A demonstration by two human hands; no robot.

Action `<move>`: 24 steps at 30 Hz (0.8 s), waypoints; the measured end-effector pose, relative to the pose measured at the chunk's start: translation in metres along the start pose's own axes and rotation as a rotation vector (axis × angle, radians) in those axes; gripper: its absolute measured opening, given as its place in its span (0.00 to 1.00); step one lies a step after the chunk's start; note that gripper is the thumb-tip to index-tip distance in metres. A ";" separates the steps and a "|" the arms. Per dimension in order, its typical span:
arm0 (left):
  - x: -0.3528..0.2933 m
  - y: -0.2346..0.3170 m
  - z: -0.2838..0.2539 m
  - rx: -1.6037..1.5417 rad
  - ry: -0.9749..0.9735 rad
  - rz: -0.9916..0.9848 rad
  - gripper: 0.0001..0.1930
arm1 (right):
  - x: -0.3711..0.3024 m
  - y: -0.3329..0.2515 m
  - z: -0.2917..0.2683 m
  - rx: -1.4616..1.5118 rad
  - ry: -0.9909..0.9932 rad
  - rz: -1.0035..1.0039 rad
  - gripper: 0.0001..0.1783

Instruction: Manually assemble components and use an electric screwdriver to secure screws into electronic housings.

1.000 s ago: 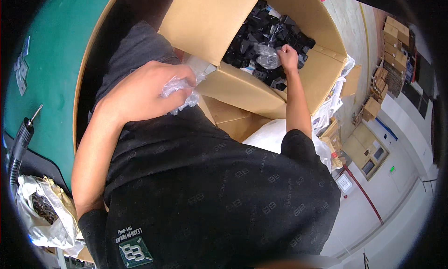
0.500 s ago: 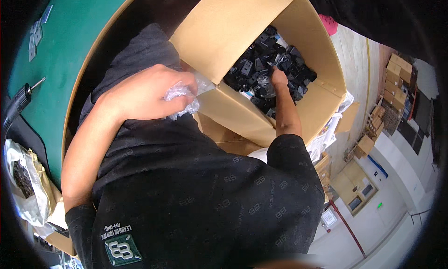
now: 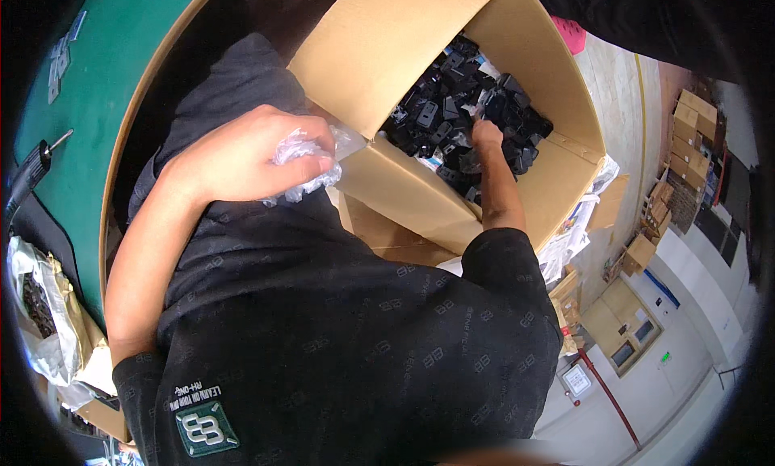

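Apparently mid-reach: the right hand (image 3: 487,135) is down inside the cardboard box (image 3: 420,187), among the black plastic parts (image 3: 428,115) heaped there.
Just outside the box, the left hand (image 3: 260,144) is closed around crumpled clear plastic (image 3: 319,180). The step in hand looks like picking up or setting down something in the box; the next move seems to call for a sure pinch or clean release, clear of the box's walls. Whether the right fingers are clamped on anything I cannot tell, since their tips are lost among the dark parts. The heap's lower layers are hidden, and well left of the box a screwdriver-tipped tool (image 3: 31,174) fades into the dark rim.
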State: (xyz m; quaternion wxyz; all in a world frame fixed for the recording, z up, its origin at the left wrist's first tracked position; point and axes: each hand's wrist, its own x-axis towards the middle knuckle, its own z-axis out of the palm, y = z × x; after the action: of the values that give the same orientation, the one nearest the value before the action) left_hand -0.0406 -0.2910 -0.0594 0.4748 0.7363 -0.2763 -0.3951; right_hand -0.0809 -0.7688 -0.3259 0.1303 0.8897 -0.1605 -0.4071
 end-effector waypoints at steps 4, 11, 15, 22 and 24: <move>-0.002 -0.001 0.002 0.006 -0.018 -0.004 0.12 | -0.006 0.007 0.007 -0.047 0.100 -0.091 0.19; -0.005 0.000 0.001 -0.024 -0.047 0.004 0.12 | -0.012 0.010 0.004 -0.056 0.159 -0.140 0.16; -0.004 0.002 0.000 -0.023 -0.056 -0.005 0.13 | -0.020 0.020 0.015 0.061 0.367 -0.165 0.15; -0.004 0.002 -0.002 -0.025 -0.092 -0.027 0.12 | -0.076 0.018 -0.047 1.009 0.574 -0.478 0.10; -0.002 0.000 -0.004 -0.042 -0.074 -0.006 0.11 | -0.085 0.018 -0.066 1.435 0.576 -0.375 0.10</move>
State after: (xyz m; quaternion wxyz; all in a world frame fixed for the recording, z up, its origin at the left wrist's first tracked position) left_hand -0.0379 -0.2874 -0.0572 0.4783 0.7119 -0.2830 -0.4293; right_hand -0.0856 -0.7452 -0.2194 -0.5091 0.8388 -0.1914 0.0266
